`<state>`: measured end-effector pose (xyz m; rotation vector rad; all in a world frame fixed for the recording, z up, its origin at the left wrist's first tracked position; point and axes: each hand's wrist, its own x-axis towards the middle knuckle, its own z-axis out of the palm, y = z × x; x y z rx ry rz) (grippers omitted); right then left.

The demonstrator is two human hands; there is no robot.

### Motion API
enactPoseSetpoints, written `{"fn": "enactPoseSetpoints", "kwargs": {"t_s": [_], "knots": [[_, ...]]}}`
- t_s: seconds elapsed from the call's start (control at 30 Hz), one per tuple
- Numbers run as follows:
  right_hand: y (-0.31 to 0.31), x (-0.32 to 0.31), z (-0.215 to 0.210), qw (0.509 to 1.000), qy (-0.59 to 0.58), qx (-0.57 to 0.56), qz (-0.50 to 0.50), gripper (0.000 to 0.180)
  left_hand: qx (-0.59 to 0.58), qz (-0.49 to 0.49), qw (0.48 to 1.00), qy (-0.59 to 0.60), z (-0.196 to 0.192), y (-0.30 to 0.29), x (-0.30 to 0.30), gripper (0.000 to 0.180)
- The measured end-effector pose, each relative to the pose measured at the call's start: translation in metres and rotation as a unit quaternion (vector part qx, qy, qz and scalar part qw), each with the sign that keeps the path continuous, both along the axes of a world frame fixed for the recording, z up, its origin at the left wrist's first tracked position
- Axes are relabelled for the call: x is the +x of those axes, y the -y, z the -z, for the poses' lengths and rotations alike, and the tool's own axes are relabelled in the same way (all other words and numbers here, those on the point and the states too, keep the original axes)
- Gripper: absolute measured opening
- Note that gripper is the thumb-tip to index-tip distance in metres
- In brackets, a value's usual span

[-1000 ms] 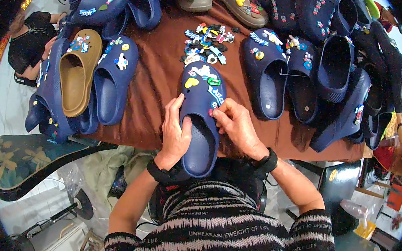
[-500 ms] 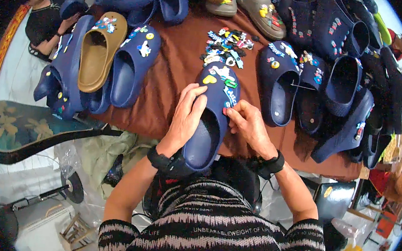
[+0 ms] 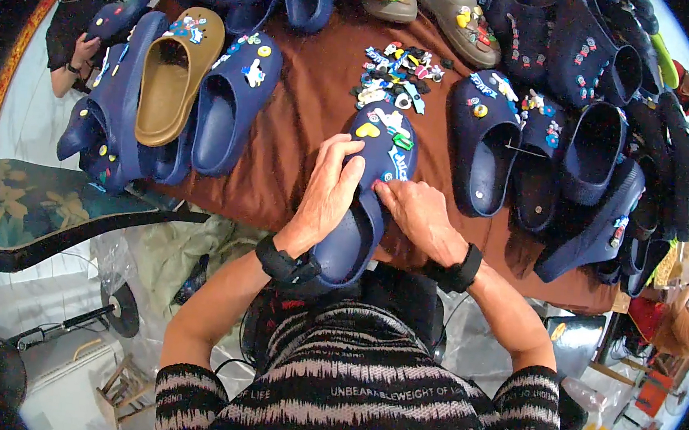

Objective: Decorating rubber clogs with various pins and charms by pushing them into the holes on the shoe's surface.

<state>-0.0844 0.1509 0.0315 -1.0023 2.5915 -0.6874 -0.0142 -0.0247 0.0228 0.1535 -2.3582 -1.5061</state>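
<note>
A navy blue clog (image 3: 352,252) lies in front of me, its toe pointing away. Its upper carries a yellow heart, a white figure, a green piece and a blue-and-white lettered charm. My left hand (image 3: 330,193) grips the clog's left side, fingers over the upper and partly inside the opening. On the other side, my right hand (image 3: 420,213) is closed, its thumb and fingertips pressed at the upper's rear edge. A small reddish charm (image 3: 377,183) shows at those fingertips, mostly covered. Just beyond the toe lies a pile of colourful shoe charms (image 3: 397,76).
A brown cloth (image 3: 288,112) covers the table. Decorated navy clogs (image 3: 235,103) and a tan clog (image 3: 178,78) stand left; more navy clogs (image 3: 482,145) crowd the right. At far left, another person (image 3: 91,21) holds a clog. A floral-topped stool (image 3: 50,206) stands left.
My right hand has shifted slightly inward and turned, its fingers now pressing over the charm that showed before. My left hand keeps its hold. The other person's arms and clog have moved.
</note>
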Motion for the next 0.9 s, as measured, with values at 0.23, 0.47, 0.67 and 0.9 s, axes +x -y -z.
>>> {"fn": "enactPoseSetpoints", "kwargs": {"t_s": [0.23, 0.47, 0.67, 0.9], "knots": [[-0.018, -0.020, -0.010, 0.996, 0.091, -0.002, -0.003, 0.056, 0.006, -0.012, 1.000, -0.013, 0.003, 0.001, -0.001, 0.029], [-0.019, -0.064, -0.037, 0.982, 0.152, -0.089, 0.068, 0.036, -0.019, -0.012, 1.000, -0.006, 0.001, 0.002, 0.003, 0.032], [0.005, -0.129, 0.009, 0.994, -0.022, -0.087, 0.060, 0.020, 0.012, -0.004, 1.000, 0.010, -0.005, 0.001, 0.020, 0.036], [0.034, -0.173, 0.024, 0.985, -0.122, -0.094, 0.076, 0.020, 0.042, -0.047, 0.998, -0.009, 0.004, -0.013, 0.033, 0.038]]}}
